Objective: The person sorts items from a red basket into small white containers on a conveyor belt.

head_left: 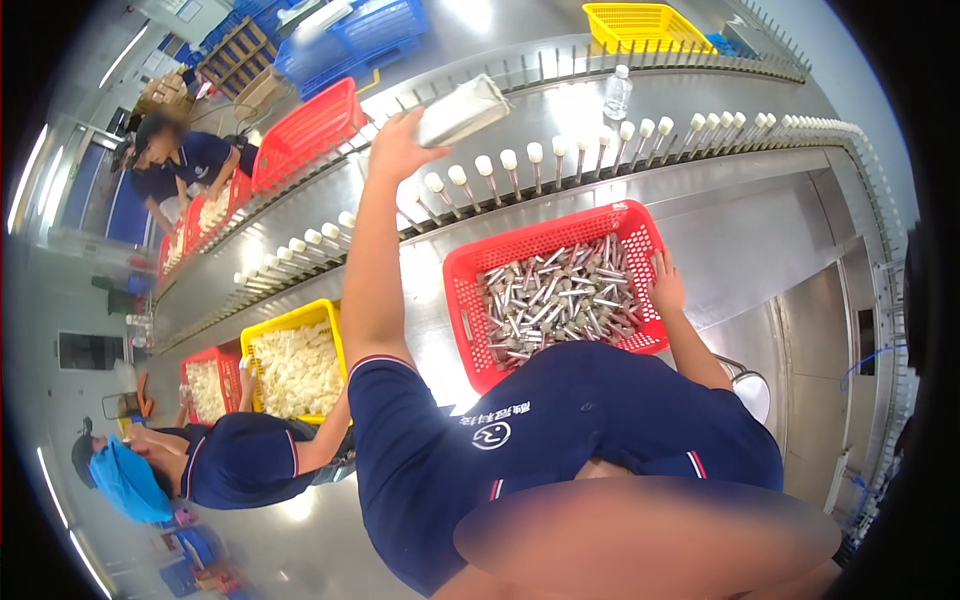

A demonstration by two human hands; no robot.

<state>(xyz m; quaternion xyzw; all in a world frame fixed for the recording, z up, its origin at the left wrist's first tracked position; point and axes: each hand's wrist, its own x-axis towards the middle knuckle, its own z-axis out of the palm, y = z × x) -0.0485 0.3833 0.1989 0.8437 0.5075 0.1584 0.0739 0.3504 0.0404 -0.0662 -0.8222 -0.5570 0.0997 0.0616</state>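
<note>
My left hand (pixel 398 150) reaches out over the far side of the conveyor line. It grips one end of a whitish rectangular pack (pixel 465 110), tilted above the row of pins. My right hand (pixel 667 285) rests at the right rim of a red perforated basket (pixel 462 300), its fingers stretched out and apart. Heaped inside that basket are many metal rods with greyish heads (pixel 560 300). Just beyond the basket runs a curved row of upright metal rods with white heads (pixel 535 155).
A clear bottle (pixel 618 92) stands past the rods, with a yellow basket (pixel 645 28) farther back. A co-worker (pixel 240 460) is at my left, by a yellow basket (pixel 248 345) of pale pieces. Another red basket (pixel 310 135) sits across the line, near other people.
</note>
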